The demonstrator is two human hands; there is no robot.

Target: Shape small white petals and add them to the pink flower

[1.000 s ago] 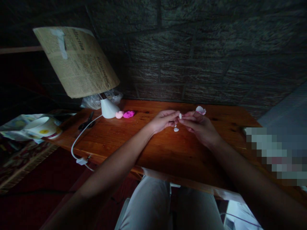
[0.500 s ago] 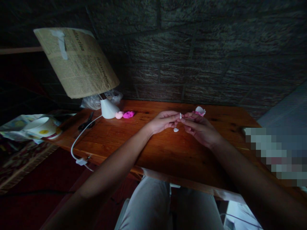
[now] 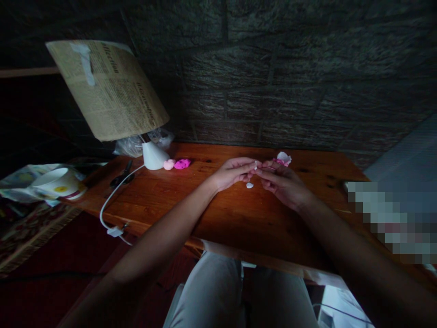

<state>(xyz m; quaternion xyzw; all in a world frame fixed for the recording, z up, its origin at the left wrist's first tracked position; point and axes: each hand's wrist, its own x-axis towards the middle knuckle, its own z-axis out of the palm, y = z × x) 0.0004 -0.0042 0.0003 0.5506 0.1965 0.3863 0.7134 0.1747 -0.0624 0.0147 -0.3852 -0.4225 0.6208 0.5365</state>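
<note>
I hold a tiny, soft-looking white scrap (image 3: 256,166) just above the reddish-brown wooden table (image 3: 235,223), right where the fingertips of my two hands meet. My left hand (image 3: 234,174) pinches it from one side, thumb and forefinger together, and my right hand (image 3: 286,184) grips it from the other; the remaining fingers of both are curled in. The scrap is too small for me to make out its exact shape. Just below my fingertips, a small, flat, white rounded piece (image 3: 250,185) lies on the wood. Beyond my right hand sits a thin, white, petal-like piece with bright pink at its lower side (image 3: 284,158), partly hidden by my knuckles. Well off to the left, a pale pink, rounded lump (image 3: 169,164) and a bright magenta, uneven lump (image 3: 182,164) lie side by side, next to the white cone-shaped base of a lamp (image 3: 153,157) with a tan newsprint-patterned shade (image 3: 112,93). Dark-handled scissors (image 3: 122,176) lie left of the base.
</note>
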